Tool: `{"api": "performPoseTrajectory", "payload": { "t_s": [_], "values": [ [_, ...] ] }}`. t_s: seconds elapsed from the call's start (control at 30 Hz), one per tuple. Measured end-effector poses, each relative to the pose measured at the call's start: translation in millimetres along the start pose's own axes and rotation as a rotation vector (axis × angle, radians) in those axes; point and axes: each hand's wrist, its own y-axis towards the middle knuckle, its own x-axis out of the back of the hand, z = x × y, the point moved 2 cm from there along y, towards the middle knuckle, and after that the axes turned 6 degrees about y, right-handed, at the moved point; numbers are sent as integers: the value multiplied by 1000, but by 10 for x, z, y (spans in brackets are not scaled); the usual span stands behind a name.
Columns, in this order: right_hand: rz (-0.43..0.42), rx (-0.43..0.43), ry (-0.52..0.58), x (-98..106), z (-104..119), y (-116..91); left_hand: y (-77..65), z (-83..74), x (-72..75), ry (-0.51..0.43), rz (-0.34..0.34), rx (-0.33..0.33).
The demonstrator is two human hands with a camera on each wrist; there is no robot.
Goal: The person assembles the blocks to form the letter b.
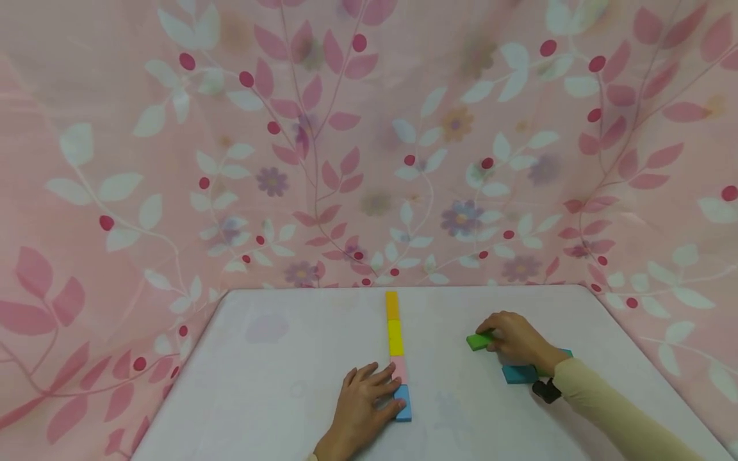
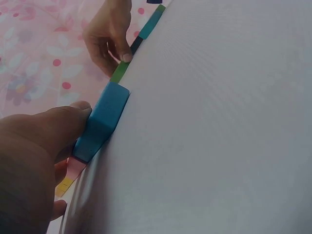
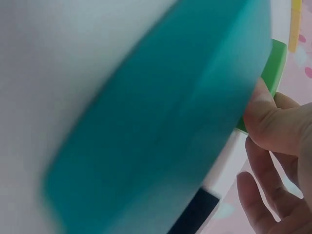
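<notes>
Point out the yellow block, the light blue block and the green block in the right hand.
Yellow block (image 1: 395, 338): head view, middle of its top face.
Light blue block (image 1: 405, 394): head view, uncovered part of its top.
Green block (image 1: 476, 342): head view, its uncovered end.

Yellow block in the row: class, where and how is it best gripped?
Probably by its two long sides, pinched from above: the yellow block lies flat, both long sides look bare, while its ends meet the orange block and pink block.

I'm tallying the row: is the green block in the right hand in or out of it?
Out: the right hand pinches the green block apart from the row, white tabletop showing between them.
</notes>
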Motion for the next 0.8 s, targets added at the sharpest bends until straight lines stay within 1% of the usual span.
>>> {"api": "performPoseTrajectory", "payload": {
  "t_s": [0.13, 0.27, 0.37, 0.57, 0.8],
  "values": [
    [3, 33, 6, -42, 62, 132, 2, 1, 1, -11, 3, 4],
    [5, 47, 12, -95, 96, 233, -8, -5, -4, -12, 4, 7],
    [1, 47, 29, -144, 97, 299, -15, -9, -10, -4, 2, 5],
    [8, 59, 103, -221, 106, 439, -15, -5, -16, 5, -7, -4],
    [9, 48, 124, -287, 156, 578, 4, 12, -21, 13, -4, 2]
  ]
}}
